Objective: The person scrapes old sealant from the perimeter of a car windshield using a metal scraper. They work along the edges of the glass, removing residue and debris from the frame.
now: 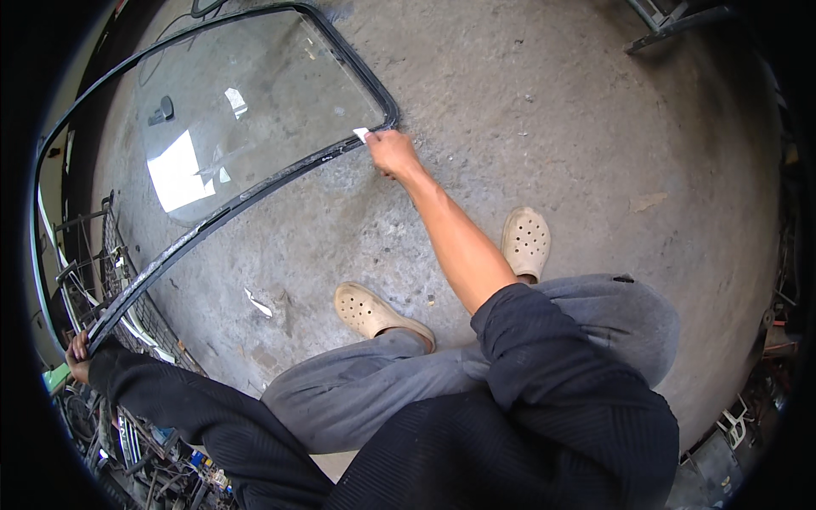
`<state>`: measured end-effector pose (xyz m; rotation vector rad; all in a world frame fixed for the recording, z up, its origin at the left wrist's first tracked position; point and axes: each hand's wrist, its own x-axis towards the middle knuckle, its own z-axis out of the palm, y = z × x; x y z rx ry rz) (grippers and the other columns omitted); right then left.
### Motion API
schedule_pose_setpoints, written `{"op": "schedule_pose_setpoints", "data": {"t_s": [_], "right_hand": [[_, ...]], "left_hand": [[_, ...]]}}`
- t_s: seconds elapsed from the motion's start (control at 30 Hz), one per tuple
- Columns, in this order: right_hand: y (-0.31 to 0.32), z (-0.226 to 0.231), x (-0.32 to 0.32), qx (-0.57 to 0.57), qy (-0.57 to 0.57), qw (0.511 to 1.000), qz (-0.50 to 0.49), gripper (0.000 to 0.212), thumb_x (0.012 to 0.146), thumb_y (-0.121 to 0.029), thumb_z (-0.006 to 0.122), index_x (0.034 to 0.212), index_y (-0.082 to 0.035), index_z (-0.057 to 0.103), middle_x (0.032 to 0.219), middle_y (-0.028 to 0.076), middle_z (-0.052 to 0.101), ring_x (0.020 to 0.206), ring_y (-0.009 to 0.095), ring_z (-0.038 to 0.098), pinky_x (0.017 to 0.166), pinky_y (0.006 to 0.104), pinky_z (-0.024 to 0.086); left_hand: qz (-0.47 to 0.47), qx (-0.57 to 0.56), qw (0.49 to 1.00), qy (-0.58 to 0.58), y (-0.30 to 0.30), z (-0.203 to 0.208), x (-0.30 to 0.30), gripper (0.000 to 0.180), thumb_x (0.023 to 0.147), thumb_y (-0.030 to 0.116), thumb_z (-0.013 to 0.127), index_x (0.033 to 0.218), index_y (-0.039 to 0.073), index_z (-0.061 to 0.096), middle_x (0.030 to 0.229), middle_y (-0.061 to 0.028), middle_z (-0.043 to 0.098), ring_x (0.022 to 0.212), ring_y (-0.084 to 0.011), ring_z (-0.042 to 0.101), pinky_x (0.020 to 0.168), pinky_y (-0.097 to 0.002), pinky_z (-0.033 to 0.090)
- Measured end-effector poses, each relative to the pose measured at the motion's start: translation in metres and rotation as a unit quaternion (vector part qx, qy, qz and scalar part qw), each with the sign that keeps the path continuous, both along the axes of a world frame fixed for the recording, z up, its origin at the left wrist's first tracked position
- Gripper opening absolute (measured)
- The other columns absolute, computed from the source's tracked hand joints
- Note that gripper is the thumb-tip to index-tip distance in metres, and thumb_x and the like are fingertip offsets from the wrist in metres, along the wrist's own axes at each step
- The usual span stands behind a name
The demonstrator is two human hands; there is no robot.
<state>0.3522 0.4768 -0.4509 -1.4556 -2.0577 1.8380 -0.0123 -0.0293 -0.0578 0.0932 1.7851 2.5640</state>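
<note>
A large pane of vehicle glass [263,76], edged with a black rim [246,200], spans the upper left. It looks like a windshield and carries a small dark fitting [162,110]. Near its right-hand corner, my right hand [393,155] is closed, pinching a small white piece [360,133] against the rim; whether this is paper or cloth I cannot tell. Far over at the lower left, my left hand [79,357] has its fingers wrapped round the other end of the rim.
My feet in beige clogs [374,310] stand on the stained concrete floor [612,161]. A white scrap [257,303] lies there. Metal parts and clutter [144,450] crowd the lower left, with more along the right edge. A metal stand [676,25] is at the top right.
</note>
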Motion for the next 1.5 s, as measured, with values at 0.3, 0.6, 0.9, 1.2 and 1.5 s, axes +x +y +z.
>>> {"op": "schedule_pose_setpoints", "data": {"t_s": [0.3,0.6,0.9,1.2,1.5], "right_hand": [[-0.006,0.015,-0.002,-0.017,-0.003,1.0,0.004,0.038,0.09,-0.031,0.047,0.097,0.001,0.066,0.094,0.026,0.063,0.095,0.042,0.059,0.085,0.0447,0.046],[-0.013,0.025,-0.012,-0.012,0.019,0.999,0.026,0.037,0.09,-0.031,0.047,0.095,0.0,0.066,0.1,0.027,0.062,0.098,0.041,0.058,0.087,0.0452,0.045],[-0.019,0.042,-0.015,0.02,0.008,0.998,0.056,0.039,0.091,-0.03,0.045,0.097,0.002,0.066,0.099,0.027,0.062,0.098,0.042,0.058,0.087,0.0458,0.045],[-0.02,0.041,-0.014,0.003,0.002,0.998,0.062,0.038,0.09,-0.031,0.047,0.098,0.001,0.066,0.1,0.026,0.062,0.099,0.042,0.058,0.087,0.0467,0.045],[-0.025,0.032,-0.012,0.035,0.027,0.999,0.03,0.04,0.092,-0.033,0.044,0.091,0.002,0.065,0.093,0.027,0.062,0.092,0.043,0.058,0.082,0.0488,0.044]], "left_hand": [[-0.051,0.022,0.998,0.014,-0.02,-0.017,-0.032,0.024,0.073,0.002,0.045,0.058,0.013,0.029,0.057,-0.0015,0.032,0.056,-0.0144,0.035,0.07,-0.0291,0.037],[-0.093,0.03,0.994,0.044,-0.04,0.008,-0.031,0.022,0.072,0.001,0.045,0.06,0.012,0.031,0.057,-0.0016,0.032,0.056,-0.0145,0.036,0.069,-0.0297,0.037],[-0.034,0.011,0.997,0.069,-0.023,0.009,-0.012,0.022,0.073,0.003,0.044,0.059,0.012,0.03,0.057,-0.0026,0.033,0.057,-0.0145,0.036,0.068,-0.0294,0.037],[0.032,-0.02,0.997,0.067,0.005,-0.008,0.002,0.023,0.074,0.002,0.044,0.059,0.011,0.03,0.058,-0.0044,0.033,0.059,-0.0183,0.037,0.072,-0.0309,0.04],[-0.047,0.031,0.994,0.09,-0.038,-0.006,-0.032,0.012,0.077,-0.001,0.044,0.065,0.001,0.042,0.059,-0.0052,0.035,0.06,-0.0164,0.039,0.073,-0.0332,0.042]]}}
